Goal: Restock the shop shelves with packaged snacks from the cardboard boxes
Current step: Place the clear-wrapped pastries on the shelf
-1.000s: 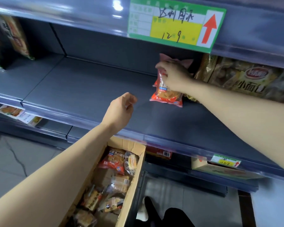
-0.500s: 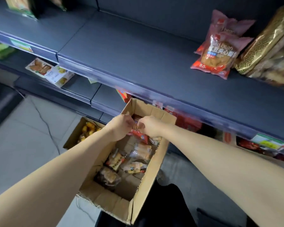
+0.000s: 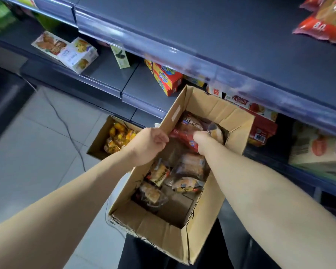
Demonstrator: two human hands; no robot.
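An open cardboard box [image 3: 159, 226] stands below the shelf with several wrapped snack packs inside. My left hand [image 3: 149, 144] grips the box's left wall, thumb on the rim. My right hand [image 3: 203, 139] reaches into the box's far end and holds a red snack pack [image 3: 184, 131]; its fingers are hidden behind the pack. Up on the grey shelf [image 3: 221, 35], a red-and-pink snack bag [image 3: 322, 22] lies at the far right.
A second cardboard box [image 3: 99, 140] with yellow packs sits on the tiled floor at left. Lower shelves hold red-and-yellow cartons [image 3: 167, 78], a white biscuit box [image 3: 80, 55] and a Fruitist carton [image 3: 260, 117]. A cable [image 3: 66, 125] crosses the floor.
My right hand left the bag on the shelf and dropped into the box. Both hands came down; the left took the box wall, the right took a red pack. View tilted down.
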